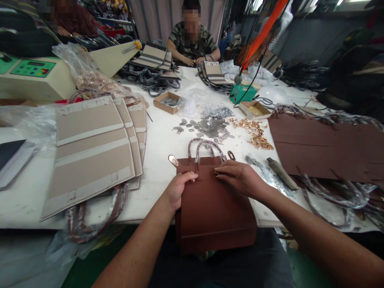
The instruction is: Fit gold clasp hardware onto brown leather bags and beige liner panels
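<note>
A brown handbag (219, 212) lies at the table's front edge, partly over my lap, its two wrapped handles (207, 148) pointing away from me. My left hand (179, 188) grips the bag's left side, its thumb pressed on the front beside a small shiny metal fitting (193, 177). At the right of the handles, my right hand (240, 176) pinches a small gold-coloured metal piece (216, 174) against the bag. A strap with a metal plate (173, 161) sticks out at the upper left, and another metal plate (231, 155) shows behind my right hand.
Beige bag panels (93, 148) are stacked at left, brown bags (327, 148) at right. Ahead lie grey metal plates (211, 128), gold fittings (259, 136), open boxes (169, 102) and a green device (243, 93). A grey-green tool handle (282, 174) lies right. Other people sit across the table.
</note>
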Motion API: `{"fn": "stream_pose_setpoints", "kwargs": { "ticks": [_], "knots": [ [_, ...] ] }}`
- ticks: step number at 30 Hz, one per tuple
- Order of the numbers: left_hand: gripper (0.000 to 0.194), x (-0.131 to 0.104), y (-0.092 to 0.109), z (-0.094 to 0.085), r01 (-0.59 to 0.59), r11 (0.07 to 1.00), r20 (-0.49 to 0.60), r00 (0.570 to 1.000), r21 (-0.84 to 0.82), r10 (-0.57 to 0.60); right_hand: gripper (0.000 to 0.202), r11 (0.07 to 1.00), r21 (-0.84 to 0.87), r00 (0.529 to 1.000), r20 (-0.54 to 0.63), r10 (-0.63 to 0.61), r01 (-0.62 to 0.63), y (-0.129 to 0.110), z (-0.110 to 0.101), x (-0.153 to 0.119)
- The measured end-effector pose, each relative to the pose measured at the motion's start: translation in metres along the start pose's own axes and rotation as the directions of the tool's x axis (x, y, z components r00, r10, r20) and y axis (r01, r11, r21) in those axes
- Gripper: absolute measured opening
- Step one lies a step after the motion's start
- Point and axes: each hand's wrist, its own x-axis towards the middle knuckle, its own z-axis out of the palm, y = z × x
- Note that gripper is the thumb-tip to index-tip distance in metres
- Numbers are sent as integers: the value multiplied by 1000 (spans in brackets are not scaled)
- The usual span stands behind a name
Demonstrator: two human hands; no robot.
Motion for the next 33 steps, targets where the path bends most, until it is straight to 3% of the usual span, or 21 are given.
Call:
{"fn": "stream_pose_setpoints", "kwargs": {
  "ticks": [4,8,18,28,33],
  "knots": [
    [25,-1,0,1,21,1000,25,999,3,-21,31,998,-22,994,92,-60,62,3,7,3],
    [23,0,0,2,33,999,3,999,0,-33,30,997,-42,994,88,-66,69,10,12,1],
    [14,1,4,4,64,998,18,998,-1,-64,32,983,-95,985,99,-144,154,15,10,-5],
    [19,3,4,2,117,993,-10,993,2,-117,30,963,-152,958,217,-185,221,19,3,7],
    [23,3,4,2,131,991,40,991,0,-130,27,966,-149,969,156,-190,214,25,10,-1]
  ]
}}
